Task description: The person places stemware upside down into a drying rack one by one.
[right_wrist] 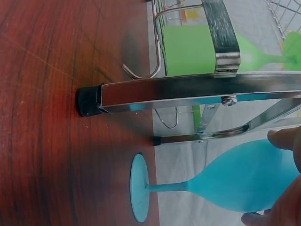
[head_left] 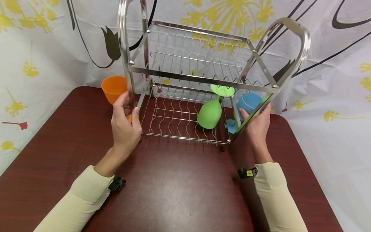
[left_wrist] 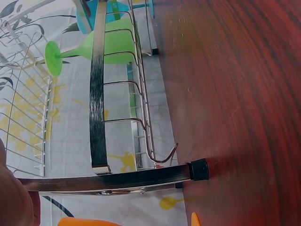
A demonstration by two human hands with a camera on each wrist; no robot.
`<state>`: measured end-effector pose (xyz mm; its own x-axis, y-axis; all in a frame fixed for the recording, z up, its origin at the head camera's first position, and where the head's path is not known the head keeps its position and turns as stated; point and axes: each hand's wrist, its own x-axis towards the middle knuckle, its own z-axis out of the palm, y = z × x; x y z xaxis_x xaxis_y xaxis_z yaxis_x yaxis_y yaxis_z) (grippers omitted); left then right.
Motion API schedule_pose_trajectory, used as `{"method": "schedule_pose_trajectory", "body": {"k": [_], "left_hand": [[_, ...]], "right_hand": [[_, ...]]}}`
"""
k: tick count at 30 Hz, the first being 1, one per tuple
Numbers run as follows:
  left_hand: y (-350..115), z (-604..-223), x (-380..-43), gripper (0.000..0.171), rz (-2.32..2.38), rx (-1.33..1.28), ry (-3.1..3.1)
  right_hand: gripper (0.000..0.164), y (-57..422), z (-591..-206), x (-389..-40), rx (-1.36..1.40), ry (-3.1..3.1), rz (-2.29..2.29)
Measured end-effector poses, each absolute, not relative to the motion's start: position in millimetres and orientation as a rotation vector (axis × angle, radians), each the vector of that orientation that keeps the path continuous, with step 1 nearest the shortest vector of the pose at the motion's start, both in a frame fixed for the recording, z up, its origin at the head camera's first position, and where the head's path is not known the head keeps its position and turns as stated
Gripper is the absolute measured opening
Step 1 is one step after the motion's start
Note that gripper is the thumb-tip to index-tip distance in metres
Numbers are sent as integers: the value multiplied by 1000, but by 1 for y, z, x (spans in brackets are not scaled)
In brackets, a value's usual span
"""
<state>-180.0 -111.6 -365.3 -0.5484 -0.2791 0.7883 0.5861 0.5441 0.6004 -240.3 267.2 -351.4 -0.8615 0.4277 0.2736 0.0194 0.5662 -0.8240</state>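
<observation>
A two-tier metal dish rack (head_left: pixel 185 138) stands on the table. At its left end, my left hand (head_left: pixel 126 124) grips the upright, thumb at the near side. An orange goblet (head_left: pixel 114 87) stands just beyond that hand, left of the rack. On the lower tier a green goblet (head_left: pixel 210 114) sits upside down, its foot raised. Outside the right end, my right hand (head_left: pixel 259 127) holds a blue goblet (right_wrist: pixel 244 176) by the bowl, thumb on one side and fingers on the other. The blue goblet is upright, its foot (right_wrist: pixel 139 188) at the tabletop.
The dark red-brown table (head_left: pixel 168 190) reaches toward me in front of the rack. A white curtain with yellow flower prints (head_left: pixel 333 106) hangs behind and along both sides. The rack's upper tier (head_left: pixel 197 61) carries thin wire dividers, and its legs end in black feet (left_wrist: pixel 199 169).
</observation>
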Motion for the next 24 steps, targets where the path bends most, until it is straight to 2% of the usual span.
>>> {"method": "schedule_pose_trajectory", "body": {"k": [24], "left_hand": [[-111,-366,-180,46,-1129,-236,-1849]], "right_hand": [[88,267,-349,-239,-395,-2339,1231]]}}
